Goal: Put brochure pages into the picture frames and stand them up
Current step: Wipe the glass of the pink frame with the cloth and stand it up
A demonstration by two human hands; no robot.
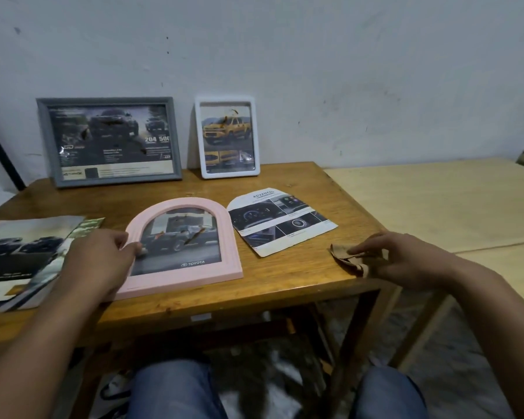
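My left hand (99,261) grips the left edge of the pink arched frame (182,246), thumb curled over onto its glass, fingers hidden beneath. The frame lies flat on the wooden counter (285,285), face up, with a brochure page of a dark car already inside it. My right hand (406,258) rests near the counter's right front corner, its fingers pinching a crumpled brown cloth (350,261) against the wood.

Just beside the pink frame, on its right, a cut brochure page (280,222) with an arched top lies loose on the counter, showing dashboard pictures. To the left of my left hand sits a stack of brochures (25,258), partly under my wrist.

At the back of the counter two frames stand upright against the wall: a grey frame (109,140) holding a dark truck page, and to its right a white frame (227,137) holding a page with a yellow pickup.
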